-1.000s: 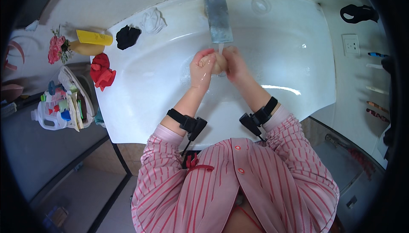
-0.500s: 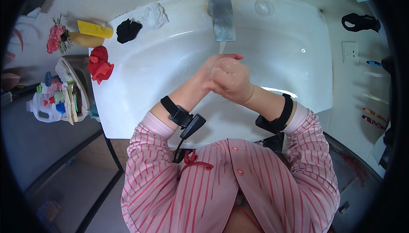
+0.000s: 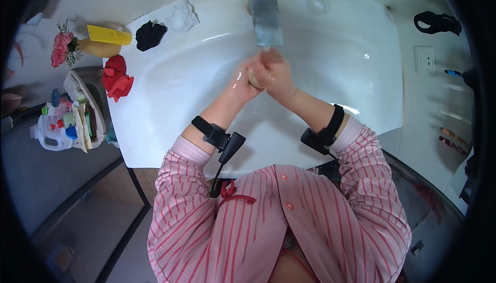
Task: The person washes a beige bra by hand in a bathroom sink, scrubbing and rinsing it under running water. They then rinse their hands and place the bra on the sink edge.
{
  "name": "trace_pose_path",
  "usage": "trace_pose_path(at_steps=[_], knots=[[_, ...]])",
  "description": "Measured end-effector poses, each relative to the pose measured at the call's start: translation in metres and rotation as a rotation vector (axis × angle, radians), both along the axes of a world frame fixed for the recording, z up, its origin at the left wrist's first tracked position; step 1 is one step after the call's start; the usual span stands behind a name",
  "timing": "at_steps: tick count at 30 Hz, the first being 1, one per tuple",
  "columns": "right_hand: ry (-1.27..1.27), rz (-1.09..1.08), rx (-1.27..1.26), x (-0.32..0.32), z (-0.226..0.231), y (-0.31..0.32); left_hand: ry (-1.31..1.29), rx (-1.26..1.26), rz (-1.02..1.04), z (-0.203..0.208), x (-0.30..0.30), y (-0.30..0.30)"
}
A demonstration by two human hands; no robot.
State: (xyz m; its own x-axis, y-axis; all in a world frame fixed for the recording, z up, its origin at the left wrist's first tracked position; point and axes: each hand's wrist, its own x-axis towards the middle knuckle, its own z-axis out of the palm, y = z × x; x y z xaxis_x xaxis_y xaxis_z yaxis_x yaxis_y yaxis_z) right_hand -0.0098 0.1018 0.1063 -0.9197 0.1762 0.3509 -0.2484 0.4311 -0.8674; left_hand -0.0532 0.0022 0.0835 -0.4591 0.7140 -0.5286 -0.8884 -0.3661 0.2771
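Observation:
In the head view my two wet hands meet over the white basin (image 3: pixel 336 71), just below the spout of the wide metal faucet (image 3: pixel 265 19). My left hand (image 3: pixel 243 79) curls at the left, pressed against my right hand (image 3: pixel 275 72), whose fingers are bent over the top. Between the palms a small pale lump (image 3: pixel 254 79) shows in part; its kind cannot be made out. The fingers are smeared by motion and partly hide each other.
On the basin's left rim lie a red cloth (image 3: pixel 118 79), a black cloth (image 3: pixel 150 36) and a white cloth (image 3: pixel 183 16). Beside them are a yellow tube (image 3: pixel 109 35), pink flowers (image 3: pixel 62 48) and a clear jug (image 3: pixel 49 134). A wall socket (image 3: pixel 424 59) is at right.
My right hand has shifted left and turned, its fingers now pointing up toward the faucet. A pale lump shows between the hands. The water stream is now mostly hidden.

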Motion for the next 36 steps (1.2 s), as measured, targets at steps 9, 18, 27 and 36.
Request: trace_pose_path(at_steps=[9,18,27,36], knots=[[-0.724,0.013,-0.443,-0.024,-0.022,0.032,0.606,-0.559,-0.024,-0.002,-0.021,-0.023],[-0.978,0.125,-1.135,-0.025,-0.028,0.041,2.258,-0.674,0.093,-0.004,-0.008,-0.006],[-0.302,-0.478,-0.979,0.000,-0.031,0.005,0.743,-0.460,0.273,-0.022,0.017,0.016],[0.336,-0.092,0.342,0.018,0.021,-0.006,-0.004,0.107,-0.048,-0.008,0.002,0.013]])
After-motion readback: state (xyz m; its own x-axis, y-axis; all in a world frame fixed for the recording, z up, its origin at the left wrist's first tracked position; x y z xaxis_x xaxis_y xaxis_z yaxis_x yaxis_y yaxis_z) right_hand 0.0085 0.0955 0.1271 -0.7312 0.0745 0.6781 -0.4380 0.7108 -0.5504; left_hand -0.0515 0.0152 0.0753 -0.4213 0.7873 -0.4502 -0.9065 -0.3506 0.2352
